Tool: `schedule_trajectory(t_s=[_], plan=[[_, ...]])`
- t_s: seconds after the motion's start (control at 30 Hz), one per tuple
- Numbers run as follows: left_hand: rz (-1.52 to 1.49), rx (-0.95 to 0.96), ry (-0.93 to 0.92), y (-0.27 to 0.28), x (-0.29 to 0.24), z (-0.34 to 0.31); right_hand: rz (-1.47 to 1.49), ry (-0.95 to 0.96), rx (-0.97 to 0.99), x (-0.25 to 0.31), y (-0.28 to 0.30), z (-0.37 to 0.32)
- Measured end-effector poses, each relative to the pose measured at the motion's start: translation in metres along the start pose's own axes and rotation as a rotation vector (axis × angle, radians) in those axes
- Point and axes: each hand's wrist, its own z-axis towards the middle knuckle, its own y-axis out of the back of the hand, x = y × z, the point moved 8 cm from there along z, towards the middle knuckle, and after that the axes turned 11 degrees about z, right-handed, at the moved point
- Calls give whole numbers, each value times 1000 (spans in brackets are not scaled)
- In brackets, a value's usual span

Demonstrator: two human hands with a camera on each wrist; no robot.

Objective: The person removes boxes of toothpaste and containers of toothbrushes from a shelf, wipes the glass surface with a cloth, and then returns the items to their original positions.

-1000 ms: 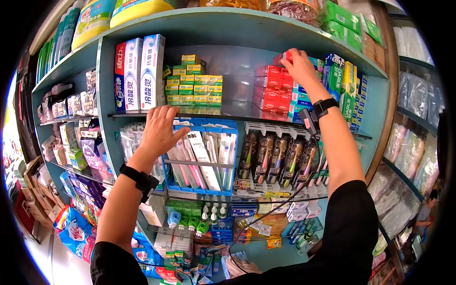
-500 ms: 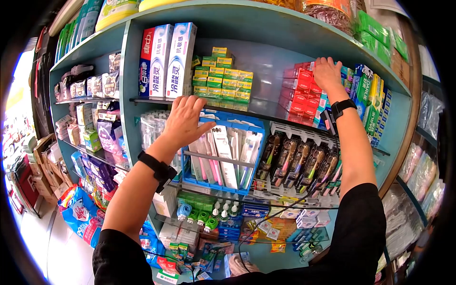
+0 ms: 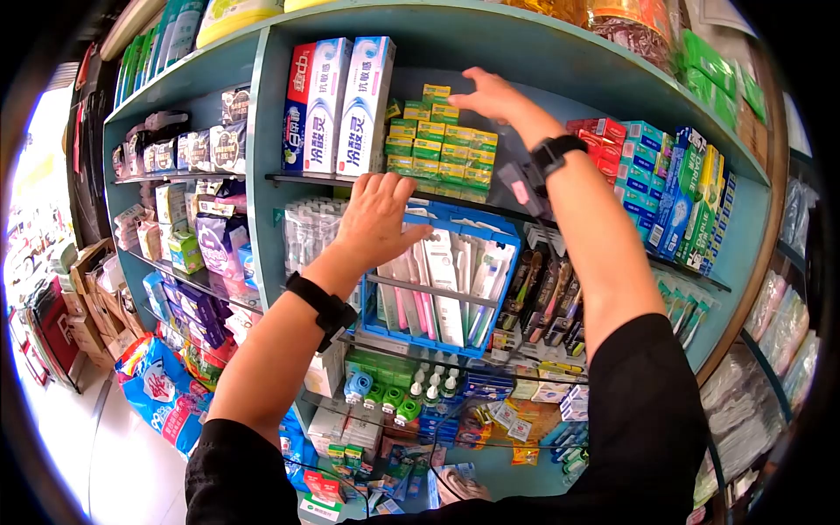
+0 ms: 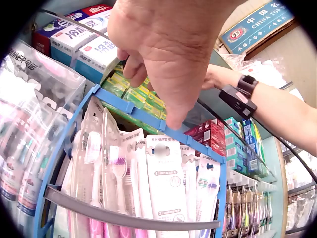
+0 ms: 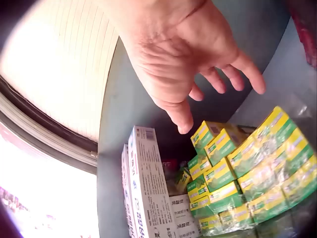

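Note:
My right hand, fingers spread and holding nothing, hovers over the stack of small yellow-and-green boxes. In the right wrist view that hand is above the stepped stack, with its thumb pointing down toward the topmost boxes. My left hand rests at the shelf's front edge, below the stack, with its thumb out to the side over the blue toothbrush basket. In the left wrist view its thumb tip is right at the basket's blue rim. Packaged toothbrushes stand upright in the basket.
Tall white toothpaste boxes stand left of the stack. Red boxes, teal boxes and Darlie boxes fill the right end. Black-carded toothbrushes hang below. The upper shelf board runs overhead.
My right hand has left the red boxes and moved left to above the yellow-and-green stack. My left hand has stayed at the shelf edge while the view shifted.

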Motion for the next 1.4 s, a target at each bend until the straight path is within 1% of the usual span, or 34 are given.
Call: schedule_trajectory(t_s=[0.1,0.13,0.23,0.27,0.37,0.4,0.5,0.6,0.7,0.8,0.9,1.0,1.1,1.2,1.27,1.3,1.37,1.4], plan=[[-3,-38,-15,1,1,-1,-52,-1,15,22,-32,25],[-12,-55,-26,1,2,-1,-122,16,37,26,-45,36],[-17,-59,-32,0,4,-1,-246,-138,235,19,-82,49],[-28,-50,-31,-1,4,-1,-280,-165,207,17,-88,50],[-19,-69,-43,-2,5,-2,-347,-177,160,25,-88,45],[-29,-66,-42,-2,6,-2,-372,-107,116,30,-87,42],[-48,-44,-44,-2,7,-3,-276,-53,116,22,-83,47],[-60,-74,-57,-2,7,-4,-311,24,140,21,-71,44],[-66,-75,-56,-4,8,-4,-285,36,51,14,-64,39],[-82,-89,-55,-4,8,-4,-371,22,54,12,-74,44],[-76,-109,-48,-2,7,-5,-469,-77,-35,31,-72,31],[-67,-104,-55,-3,7,-5,-475,-12,96,35,-91,42],[-57,-102,-53,-3,8,-5,-388,-99,63,23,-93,51],[-59,-106,-52,-3,7,-6,-352,-109,47,6,-91,63],[-58,-94,-37,-1,9,-5,-349,-106,51,5,-87,60],[-47,-143,-30,0,10,-6,-344,-99,53,9,-85,59],[-42,-138,-33,0,9,-6,-339,-168,45,13,-77,51],[-53,-142,-38,2,9,-6,-343,-171,29,13,-73,46]])
